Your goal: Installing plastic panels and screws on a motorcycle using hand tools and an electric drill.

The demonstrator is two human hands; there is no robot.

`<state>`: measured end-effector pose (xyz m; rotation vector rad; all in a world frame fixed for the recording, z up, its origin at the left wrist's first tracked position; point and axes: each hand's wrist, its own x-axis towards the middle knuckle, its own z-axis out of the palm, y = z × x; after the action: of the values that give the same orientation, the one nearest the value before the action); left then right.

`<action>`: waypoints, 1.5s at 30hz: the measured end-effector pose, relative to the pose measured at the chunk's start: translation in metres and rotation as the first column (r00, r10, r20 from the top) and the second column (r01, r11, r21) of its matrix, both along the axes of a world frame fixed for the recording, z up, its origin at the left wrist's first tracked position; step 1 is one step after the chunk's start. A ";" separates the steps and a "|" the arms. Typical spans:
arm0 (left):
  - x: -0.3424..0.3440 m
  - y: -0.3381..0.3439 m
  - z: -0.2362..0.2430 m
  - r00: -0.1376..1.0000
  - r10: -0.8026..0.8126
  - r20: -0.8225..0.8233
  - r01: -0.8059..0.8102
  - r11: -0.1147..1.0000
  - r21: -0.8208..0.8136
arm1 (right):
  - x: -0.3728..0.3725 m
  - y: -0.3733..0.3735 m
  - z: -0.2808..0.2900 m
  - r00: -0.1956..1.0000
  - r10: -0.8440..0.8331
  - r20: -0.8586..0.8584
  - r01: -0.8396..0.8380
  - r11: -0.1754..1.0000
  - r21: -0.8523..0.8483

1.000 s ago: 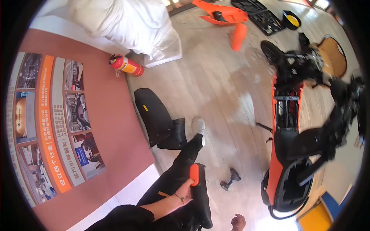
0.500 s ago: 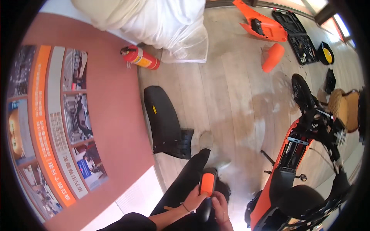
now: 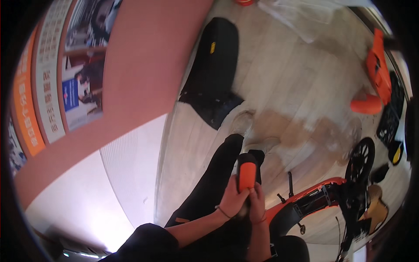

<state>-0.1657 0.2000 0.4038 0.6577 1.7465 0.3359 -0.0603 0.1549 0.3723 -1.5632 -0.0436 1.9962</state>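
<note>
**Workshop floor, seen from above: both hands on an orange-and-black tool**

On the pale wooden floor [image 3: 279,87], listed from largest to smallest:

- Red-brown wall [image 3: 144,65], curving down the left side, with picture panels [image 3: 65,74] mounted on it.
- Orange and black motorbike [image 3: 331,196], partly stripped, at lower right; its front wheel [image 3: 361,159] points up the frame.
- Black body panel [image 3: 214,56], long and rounded, lying flat on the floor near the wall.
- Clear plastic sheet [image 3: 305,17], crumpled, at the top edge.
- Orange fairing parts [image 3: 377,74], at the right rim, well apart from the person.
- Person's legs in black trousers [image 3: 209,187], feet in pale shoes [image 3: 242,122] just beside the black panel.
- Orange-and-black tool [image 3: 247,174], upright in front of the person, above the legs and just left of the motorbike.
- Left hand [image 3: 232,200], fingers wrapped around the tool's lower part.
- Right hand [image 3: 256,204], fingers curled against the same lower part, touching the left hand.
</note>
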 end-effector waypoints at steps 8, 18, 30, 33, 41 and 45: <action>-0.048 -0.020 -0.048 0.934 0.244 0.260 -0.191 0.958 -0.215 | -0.019 0.001 -0.048 0.984 0.133 0.120 -0.115 0.982 -0.151; -0.181 0.018 -0.291 0.595 0.801 0.062 -0.761 0.586 -0.278 | -0.034 0.014 -0.096 0.999 -0.007 0.047 0.030 0.858 -0.513; -0.230 0.100 -0.375 0.361 0.815 0.452 -0.838 0.496 -0.226 | -0.036 0.038 -0.138 0.928 0.048 0.369 0.100 0.923 -0.372; -0.203 0.052 -0.366 0.485 0.725 0.489 -0.816 0.577 -0.045 | -0.041 0.062 -0.131 0.904 -0.031 0.427 0.159 0.950 -0.268; -0.145 -0.056 -0.308 0.790 0.508 0.344 -0.497 0.858 -0.126 | -0.032 0.054 -0.122 0.924 -0.058 0.378 0.143 0.969 -0.201; -0.115 -0.087 -0.297 0.789 0.449 0.419 -0.396 0.894 -0.211 | -0.040 0.042 -0.115 0.914 -0.070 0.401 0.205 0.929 -0.307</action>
<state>-0.2812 0.1127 0.1072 0.0713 1.4206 0.6450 -0.1001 0.1973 0.2570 -2.1018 0.2705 1.6186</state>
